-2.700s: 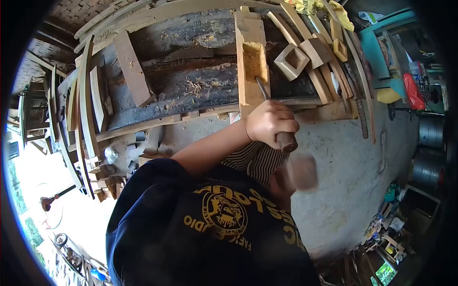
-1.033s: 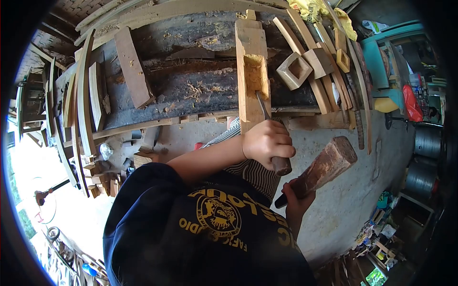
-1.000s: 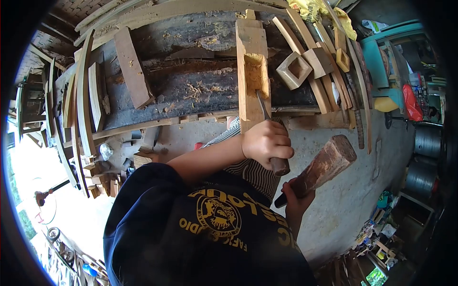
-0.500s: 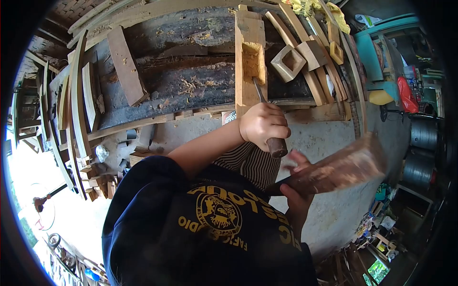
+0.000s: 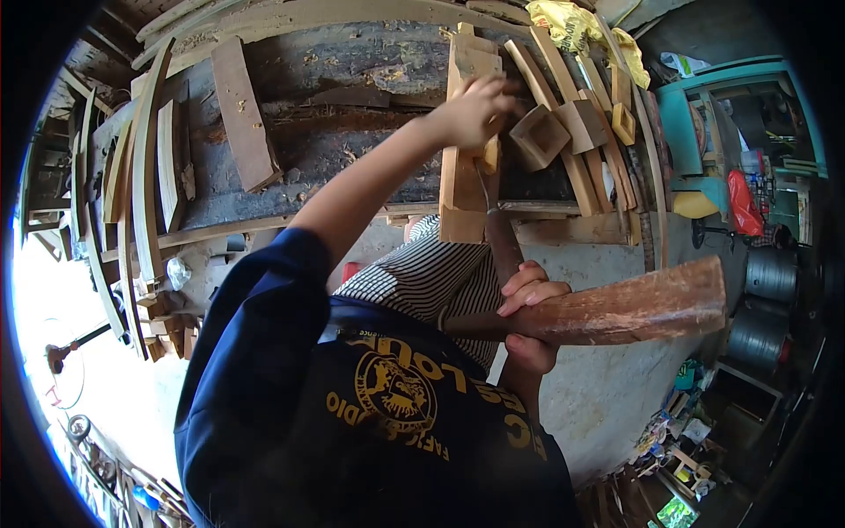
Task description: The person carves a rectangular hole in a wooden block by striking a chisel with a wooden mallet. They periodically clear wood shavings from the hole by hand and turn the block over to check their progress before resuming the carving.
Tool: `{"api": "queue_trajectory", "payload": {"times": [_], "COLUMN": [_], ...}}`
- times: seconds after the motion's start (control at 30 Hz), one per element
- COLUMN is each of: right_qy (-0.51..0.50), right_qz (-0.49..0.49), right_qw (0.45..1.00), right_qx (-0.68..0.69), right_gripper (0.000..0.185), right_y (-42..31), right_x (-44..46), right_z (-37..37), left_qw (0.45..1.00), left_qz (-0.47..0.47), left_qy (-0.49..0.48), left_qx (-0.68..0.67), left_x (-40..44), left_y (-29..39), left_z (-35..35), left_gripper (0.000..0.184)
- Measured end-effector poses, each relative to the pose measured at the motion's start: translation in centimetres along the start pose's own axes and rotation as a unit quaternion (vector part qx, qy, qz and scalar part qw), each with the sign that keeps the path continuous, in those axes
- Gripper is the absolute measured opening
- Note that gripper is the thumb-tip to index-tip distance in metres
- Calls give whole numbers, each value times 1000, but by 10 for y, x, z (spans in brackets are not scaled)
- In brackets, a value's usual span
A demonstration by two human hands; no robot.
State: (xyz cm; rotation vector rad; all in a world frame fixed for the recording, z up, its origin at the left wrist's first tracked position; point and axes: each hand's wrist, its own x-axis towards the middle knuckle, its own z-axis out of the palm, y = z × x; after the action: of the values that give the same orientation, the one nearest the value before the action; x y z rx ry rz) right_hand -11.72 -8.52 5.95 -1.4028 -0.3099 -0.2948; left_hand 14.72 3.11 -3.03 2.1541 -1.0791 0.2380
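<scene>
My left hand (image 5: pixel 480 110) is over the hollowed slot of a pale wooden block (image 5: pixel 462 189), its fingers bent and smeared by motion; whether they hold anything is hidden. Part of the slot's yellowish inner wall shows below the hand. My right hand (image 5: pixel 532 308) is closed around a worn wooden mallet (image 5: pixel 634 308), whose thick head points right. The same hand's fingers also keep the chisel's dark handle (image 5: pixel 503 245) against the mallet. The chisel's thin metal blade (image 5: pixel 483 189) points up, beside or across the block's right part.
The block lies on a dark, chip-strewn log bench (image 5: pixel 352 150). Right of it are a hollow square wooden piece (image 5: pixel 539 136), several wood strips and a yellow bag (image 5: pixel 563 25). A brown board (image 5: pixel 242 114) and long slats (image 5: pixel 145 167) lie to the left.
My left hand has let go of the chisel and moved up over the slot. The chisel is now in my right hand with the mallet. The block's near end shows closer to me.
</scene>
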Motion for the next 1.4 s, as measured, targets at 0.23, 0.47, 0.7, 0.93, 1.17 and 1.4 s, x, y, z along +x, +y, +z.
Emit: {"api": "queue_trajectory", "payload": {"times": [0.23, 0.47, 0.7, 0.93, 1.17, 1.4], "right_qy": [-27, -81, -119, -57, -68, -87], "right_qz": [24, -7, -39, -72, -82, -65], "right_qw": [997, 997, 992, 996, 994, 994], "right_qx": [-62, 7, 1, 22, 15, 18], "right_gripper": [48, 49, 52, 42, 45, 43], "right_y": [-2, 8, 12, 15, 16, 12], "right_x": [-1, -5, -9, -13, -13, -12], "right_z": [-4, -10, -17, -10, -11, -13], "left_qw": [955, 942, 944, 941, 941, 935], "left_qz": [-197, -193, -189, -193, -194, -202], "left_qy": [-102, -118, -115, -127, -132, -153], "left_qx": [198, 250, 246, 248, 244, 249], "left_x": [52, 51, 52, 55, 57, 62], "left_y": [-31, -30, -29, -25, -24, -23], "left_z": [46, 46, 46, 42, 41, 40], "left_gripper": [41, 36, 36, 36, 35, 33]}}
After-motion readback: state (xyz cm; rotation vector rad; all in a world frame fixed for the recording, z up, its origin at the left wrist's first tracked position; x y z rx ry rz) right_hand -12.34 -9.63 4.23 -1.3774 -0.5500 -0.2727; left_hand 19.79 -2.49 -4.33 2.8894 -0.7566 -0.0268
